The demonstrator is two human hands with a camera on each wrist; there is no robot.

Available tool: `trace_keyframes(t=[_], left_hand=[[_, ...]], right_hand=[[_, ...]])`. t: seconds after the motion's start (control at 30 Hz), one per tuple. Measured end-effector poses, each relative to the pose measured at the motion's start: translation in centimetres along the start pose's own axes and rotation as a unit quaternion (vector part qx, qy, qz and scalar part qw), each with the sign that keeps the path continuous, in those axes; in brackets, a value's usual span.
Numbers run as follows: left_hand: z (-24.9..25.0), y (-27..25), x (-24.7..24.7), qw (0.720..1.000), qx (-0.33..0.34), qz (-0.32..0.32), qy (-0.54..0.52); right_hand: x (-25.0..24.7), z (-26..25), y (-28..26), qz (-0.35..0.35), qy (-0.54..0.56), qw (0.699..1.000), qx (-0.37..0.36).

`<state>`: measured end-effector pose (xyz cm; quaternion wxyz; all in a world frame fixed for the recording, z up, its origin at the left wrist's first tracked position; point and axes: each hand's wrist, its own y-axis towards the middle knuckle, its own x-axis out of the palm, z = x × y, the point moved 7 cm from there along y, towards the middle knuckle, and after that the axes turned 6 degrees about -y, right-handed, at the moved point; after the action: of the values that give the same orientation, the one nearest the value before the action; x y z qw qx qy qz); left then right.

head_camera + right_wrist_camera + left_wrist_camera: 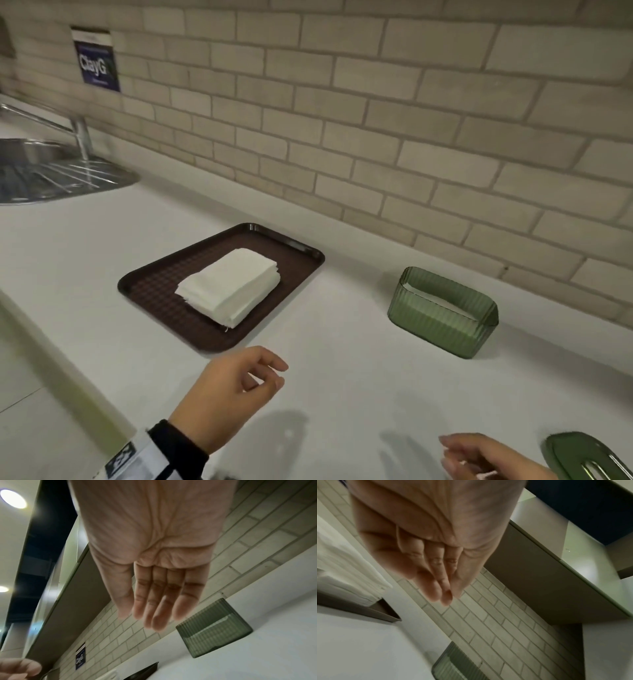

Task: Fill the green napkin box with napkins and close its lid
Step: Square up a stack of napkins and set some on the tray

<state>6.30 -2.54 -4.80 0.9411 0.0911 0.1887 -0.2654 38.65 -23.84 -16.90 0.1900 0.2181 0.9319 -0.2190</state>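
The green ribbed napkin box (443,313) stands open on the white counter at the right, with white napkins showing low inside; it also shows as the box (214,627) and the box (455,665). Its green lid (589,457) lies at the bottom right corner. A stack of white napkins (229,286) sits on a brown tray (147,291); in the left wrist view the stack (346,577) is at the left. My left hand (270,375) hovers just in front of the tray, fingers relaxed, empty. My right hand (455,455) hovers left of the lid, fingers straight, empty.
A steel sink with a draining rack (58,171) and a tap (80,137) is at the far left. A brick-tiled wall (411,120) runs behind the counter, with a blue sign (97,63) on it. The counter's front edge (51,359) runs down the left.
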Motion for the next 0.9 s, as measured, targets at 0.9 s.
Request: trace_keyframes(t=[0.9], left_hand=[[-15.6,13.5,-13.5,0.917,-0.234,0.041,-0.321]], right_hand=[[19.2,-35.4,17.4,0.045,-0.371,0.898,-0.234]])
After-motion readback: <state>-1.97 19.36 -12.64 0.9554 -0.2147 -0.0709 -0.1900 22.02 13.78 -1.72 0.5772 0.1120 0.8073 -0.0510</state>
